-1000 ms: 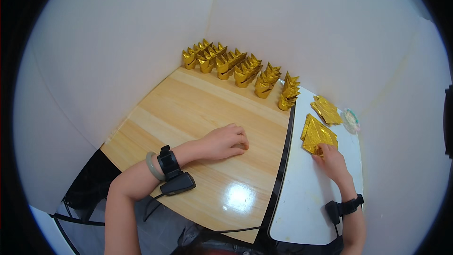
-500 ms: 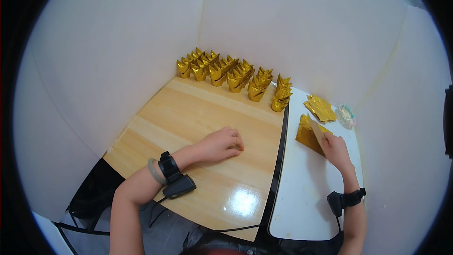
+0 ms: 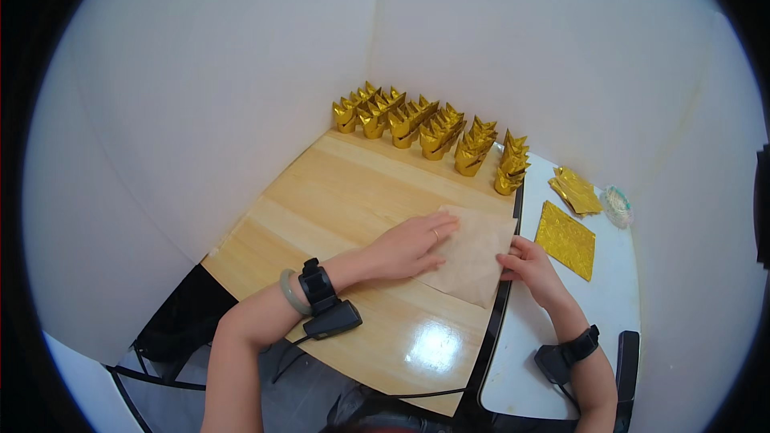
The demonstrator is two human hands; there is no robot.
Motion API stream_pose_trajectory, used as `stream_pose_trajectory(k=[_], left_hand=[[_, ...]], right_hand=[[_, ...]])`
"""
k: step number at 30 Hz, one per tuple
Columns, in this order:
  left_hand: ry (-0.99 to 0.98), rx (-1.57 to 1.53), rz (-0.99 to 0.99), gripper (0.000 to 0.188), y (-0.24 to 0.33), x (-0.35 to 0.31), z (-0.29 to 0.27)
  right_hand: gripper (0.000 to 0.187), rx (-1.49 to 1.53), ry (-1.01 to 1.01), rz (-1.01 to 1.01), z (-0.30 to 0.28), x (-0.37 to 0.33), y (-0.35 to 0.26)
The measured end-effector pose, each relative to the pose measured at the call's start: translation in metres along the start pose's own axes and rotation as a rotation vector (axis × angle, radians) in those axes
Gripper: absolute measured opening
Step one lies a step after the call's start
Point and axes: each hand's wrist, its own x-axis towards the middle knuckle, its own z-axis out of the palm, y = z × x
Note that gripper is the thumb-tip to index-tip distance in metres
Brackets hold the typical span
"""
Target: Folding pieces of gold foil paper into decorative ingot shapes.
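Note:
A square sheet of foil paper [image 3: 473,261], plain beige side up, is over the right part of the wooden board. At its right edge, my right hand [image 3: 529,269] pinches it between thumb and fingers. My left hand [image 3: 409,248] reaches in from the left, its fingers stretched over the sheet's left edge and its thumb lower down. On the white surface to the right lies a stack of gold foil sheets [image 3: 566,240], gold side up.
Rows of folded gold foil pieces with pointed tips [image 3: 433,128] stand along the board's far edge. More gold foil pieces [image 3: 576,191] lie at the back of the white table [image 3: 513,369], beside a clear round container [image 3: 617,207]. Pale walls [image 3: 200,96] enclose the workplace.
My right hand has brought the foil sheet left from the stack onto the wooden board. My left hand has stretched out its fingers onto it. The whole view has shifted slightly.

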Motion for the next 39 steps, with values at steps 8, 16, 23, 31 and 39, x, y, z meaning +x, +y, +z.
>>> stream_pose_trajectory(k=[8, 16, 23, 31, 39], left_hand=[[-0.318, 0.084, -0.059, 0.067, -0.01, -0.006, 0.003], [-0.353, 0.105, -0.082, 0.065, -0.008, -0.009, 0.001], [-0.208, 0.273, -0.097, 0.059, -0.01, -0.004, 0.0], [-0.274, -0.076, -0.08, 0.072, 0.022, 0.0, 0.002], [-0.332, 0.133, -0.027, 0.084, 0.021, -0.004, 0.009]], right_hand=[[0.068, -0.715, 0.313, -0.529, 0.004, 0.007, 0.012], [0.078, -1.286, -0.339, -0.683, 0.045, -0.015, 0.013], [0.069, -1.276, -0.183, -0.537, 0.017, -0.007, 0.011], [0.054, -1.359, 0.126, -0.638, 0.051, -0.018, 0.007], [0.055, -1.197, -0.13, -0.771, 0.035, -0.013, 0.006]])
